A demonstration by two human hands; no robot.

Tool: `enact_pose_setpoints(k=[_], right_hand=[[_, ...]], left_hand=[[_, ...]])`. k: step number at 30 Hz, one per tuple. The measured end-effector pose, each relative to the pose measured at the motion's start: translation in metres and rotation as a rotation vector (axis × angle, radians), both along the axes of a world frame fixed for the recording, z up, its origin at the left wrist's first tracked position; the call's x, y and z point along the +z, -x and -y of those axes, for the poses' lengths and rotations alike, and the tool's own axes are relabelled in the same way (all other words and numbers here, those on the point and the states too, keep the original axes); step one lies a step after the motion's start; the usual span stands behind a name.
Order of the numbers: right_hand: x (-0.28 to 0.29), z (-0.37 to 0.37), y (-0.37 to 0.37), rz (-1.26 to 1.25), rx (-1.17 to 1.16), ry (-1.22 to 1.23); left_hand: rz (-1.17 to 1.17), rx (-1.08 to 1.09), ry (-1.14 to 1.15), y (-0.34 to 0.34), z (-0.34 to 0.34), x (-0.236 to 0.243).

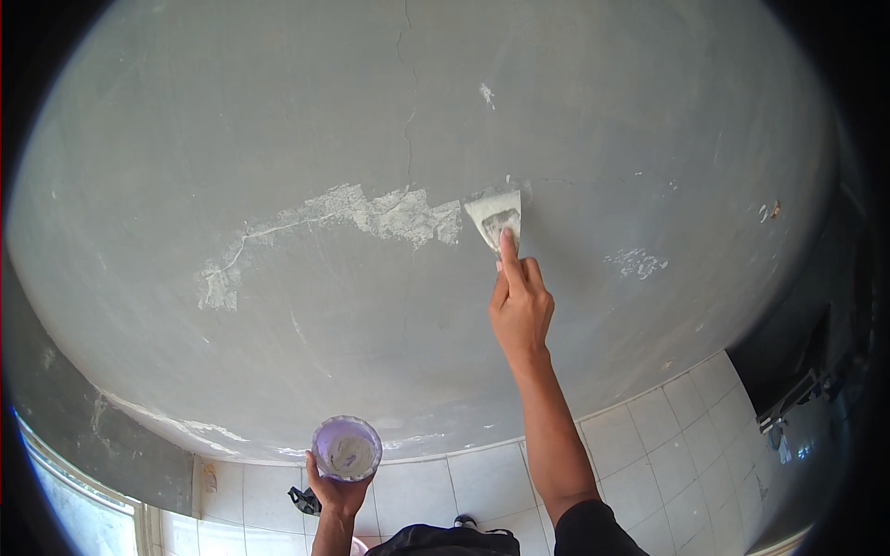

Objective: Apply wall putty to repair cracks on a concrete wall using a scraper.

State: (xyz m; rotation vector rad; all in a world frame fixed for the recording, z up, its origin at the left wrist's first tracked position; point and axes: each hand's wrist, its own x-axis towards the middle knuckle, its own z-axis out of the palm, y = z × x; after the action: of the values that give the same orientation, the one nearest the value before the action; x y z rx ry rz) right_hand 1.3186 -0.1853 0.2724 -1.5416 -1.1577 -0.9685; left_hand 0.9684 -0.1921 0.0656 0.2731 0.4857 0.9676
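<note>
My right hand [522, 301] grips a putty knife [494, 209], its index finger stretched along the blade. The wide blade lies against the grey wall [306, 102], just right of a band of pale filler [403, 218]. That band runs left and down along a crack. Low in front of the wall, my left hand [341, 493] holds a round purple bowl [346, 448] from beneath. Whitish paste coats the inside of the bowl. The knife's handle is mostly hidden in my right hand.
A thin crack [406, 120] climbs the wall above the filler. White marks [638, 263] dot the right side. Pale floor tiles [640, 426] meet the wall's foot. A black bag-like thing [304, 500] lies by my left hand. A window [74, 500] is at the lower left.
</note>
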Motion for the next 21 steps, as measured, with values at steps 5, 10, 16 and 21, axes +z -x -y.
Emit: enact_pose_setpoints(k=[5, 10, 16, 21], right_hand=[[0.002, -0.018, -0.025, -0.009, -0.031, 0.026], [-0.038, 0.0, -0.017, -0.055, 0.019, 0.071], [0.007, 0.009, -0.018, -0.056, -0.015, -0.015], [0.001, 0.007, -0.032, -0.069, -0.058, 0.099]], left_hand=[[-0.005, 0.003, 0.0, -0.01, 0.001, 0.006], [0.015, 0.0, -0.009, -0.011, 0.003, 0.004], [0.015, -0.033, -0.009, -0.011, 0.003, -0.001], [0.029, -0.035, -0.02, -0.016, 0.004, 0.001]])
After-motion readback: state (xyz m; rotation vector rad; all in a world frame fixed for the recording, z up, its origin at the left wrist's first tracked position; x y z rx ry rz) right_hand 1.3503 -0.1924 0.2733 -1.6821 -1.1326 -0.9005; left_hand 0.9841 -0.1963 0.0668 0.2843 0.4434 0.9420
